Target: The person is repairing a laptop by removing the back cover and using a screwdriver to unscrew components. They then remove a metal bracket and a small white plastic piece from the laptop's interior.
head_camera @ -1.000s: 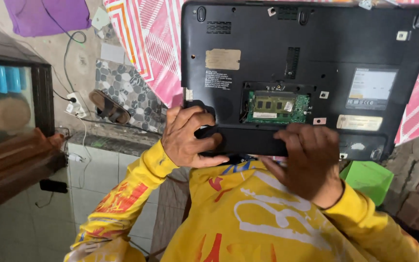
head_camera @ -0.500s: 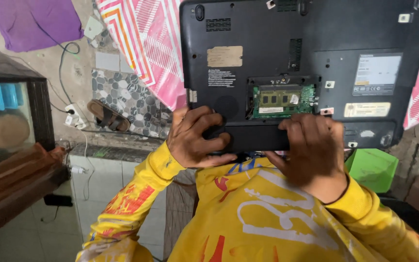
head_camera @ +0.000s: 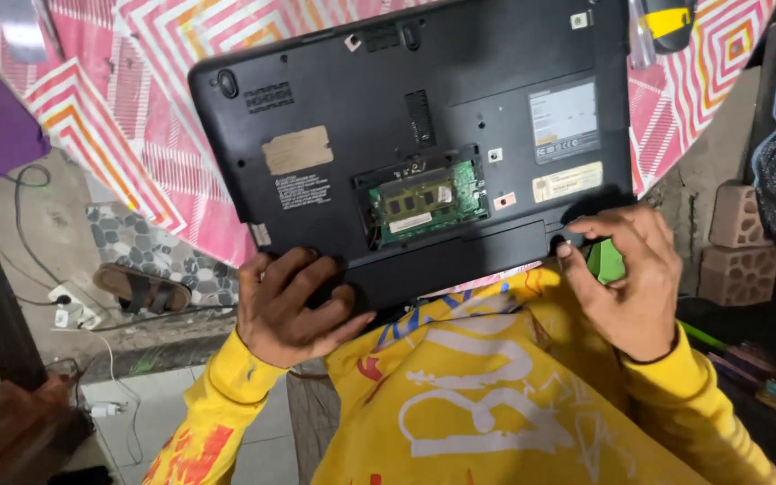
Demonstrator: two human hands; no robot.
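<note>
**Upturned laptop at the near edge, both hands on its front strip**

I'm looking down on a black laptop (head_camera: 424, 135) lying bottom side up on a tabletop covered with a pink and white patterned cloth (head_camera: 136, 108). Its near edge sits right over my lap, just above the yellow printed shirt (head_camera: 496, 404). A small hatch in the underside is open, and a green memory board (head_camera: 424, 202) shows inside it.

My left hand (head_camera: 294, 310) rests on the near left corner of the laptop, its fingers curled together and pressed flat against the long black strip along the front edge. My right hand (head_camera: 626, 283) is at the near right corner; its fingers are spread apart and bent, with the index fingertip touching the casing by a small latch and the thumb tucked below. Neither hand is closed round anything.

Off to the left, down on the patterned floor, lies a sandal (head_camera: 141, 287) beside loose cables. To the right stand pale perforated bricks (head_camera: 738, 242).
</note>
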